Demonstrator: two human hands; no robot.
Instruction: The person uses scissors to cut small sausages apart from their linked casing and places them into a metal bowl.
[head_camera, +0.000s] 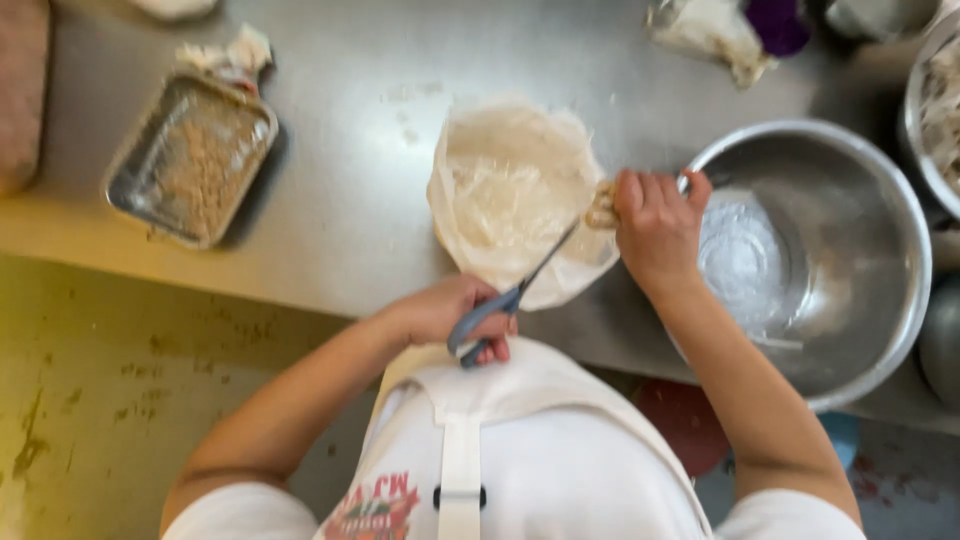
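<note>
We saw the left hand (445, 315) wrapped around the grey handles of a pair of scissors (510, 300), fingers through the loops and closed on them, blades pointing up and right toward the other hand. The right hand (655, 225) was curled shut, pinching a small tan piece of food (601, 208) at its fingertips, right where the scissor tips ended; whether the blades touched the piece we could not tell. Both sat just over a plastic-lined container (515, 195) holding pale, dough-like stuff, standing on the steel counter (350, 180) in front of the person. A big steel mixing bowl (850, 290) sat just beside it on the right, under the right wrist, with some clear wet film inside. Far left on the counter lay a rectangular metal tray (190, 155) with brownish crumbs. A crumpled bag (715, 35) lay at the counter's back edge. The person wore a white apron (520, 450).
</note>
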